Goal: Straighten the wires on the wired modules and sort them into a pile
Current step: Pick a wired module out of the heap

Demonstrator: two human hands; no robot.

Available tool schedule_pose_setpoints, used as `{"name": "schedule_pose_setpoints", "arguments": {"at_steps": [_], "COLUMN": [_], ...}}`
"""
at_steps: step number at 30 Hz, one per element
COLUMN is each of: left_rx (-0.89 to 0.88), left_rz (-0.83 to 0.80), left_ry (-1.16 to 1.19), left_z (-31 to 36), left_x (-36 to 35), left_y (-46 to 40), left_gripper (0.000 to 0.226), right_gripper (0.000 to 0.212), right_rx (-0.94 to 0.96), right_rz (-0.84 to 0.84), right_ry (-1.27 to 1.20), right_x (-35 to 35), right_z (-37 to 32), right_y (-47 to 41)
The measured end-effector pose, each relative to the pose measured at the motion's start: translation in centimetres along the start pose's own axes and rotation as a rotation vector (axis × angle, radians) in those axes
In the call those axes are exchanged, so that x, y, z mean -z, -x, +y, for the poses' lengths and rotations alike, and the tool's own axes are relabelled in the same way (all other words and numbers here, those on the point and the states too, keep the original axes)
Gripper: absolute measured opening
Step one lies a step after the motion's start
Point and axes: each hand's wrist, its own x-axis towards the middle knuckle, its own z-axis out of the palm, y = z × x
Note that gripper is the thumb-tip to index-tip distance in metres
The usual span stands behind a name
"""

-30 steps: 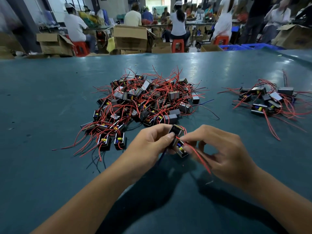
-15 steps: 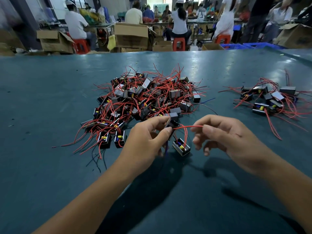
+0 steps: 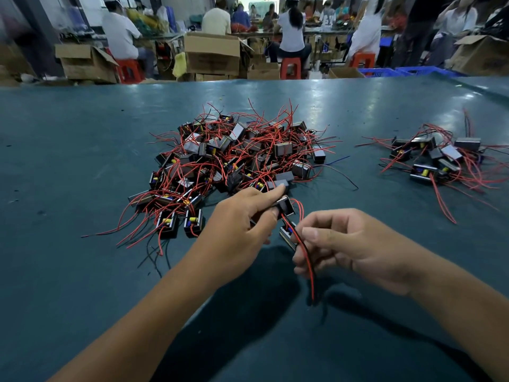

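Right hand has drawn module wires down through its fingers.

Head-worn view, forward-down, close over table

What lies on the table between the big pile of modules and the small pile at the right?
In the head view, only bare table and wire ends lie between the big pile and the small pile.

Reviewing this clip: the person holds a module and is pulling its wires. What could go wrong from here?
1. The right hand pulls the red and black wires while the left hand pinches the module; a hard pull might strain the joints.
2. A second module sits between the hands and might snag the wires.
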Motion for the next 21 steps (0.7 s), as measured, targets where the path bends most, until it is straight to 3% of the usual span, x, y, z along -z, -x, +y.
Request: {"name": "schedule_pose_setpoints", "arguments": {"at_steps": [5, 8, 16, 21], "left_rx": [0.067, 0.102, 0.072, 0.029], "left_rz": [-0.067, -0.078, -0.129, -0.199], "left_ry": [0.036, 0.075, 0.063, 0.026], "left_z": [-0.3, -0.4, 0.0, 0.2], "left_x": [0.2, 0.2, 0.2, 0.4], "left_y": [0.0, -0.1, -0.2, -0.2], "left_gripper": [0.042, 0.037, 0.034, 0.035], "right_gripper": [0.009, 0.024, 0.03, 0.02], "right_rx": [-0.035, -0.01, 0.063, 0.175], "right_rz": [0.105, 0.178, 0.281, 0.315], "right_ry": [-0.029, 0.063, 0.199, 0.495], "right_x": [-0.1, 0.3, 0.8, 1.5], "right_z": [0.0, -0.2, -0.5, -0.8], "right_y": [-0.1, -0.1, -0.1, 0.2]}}
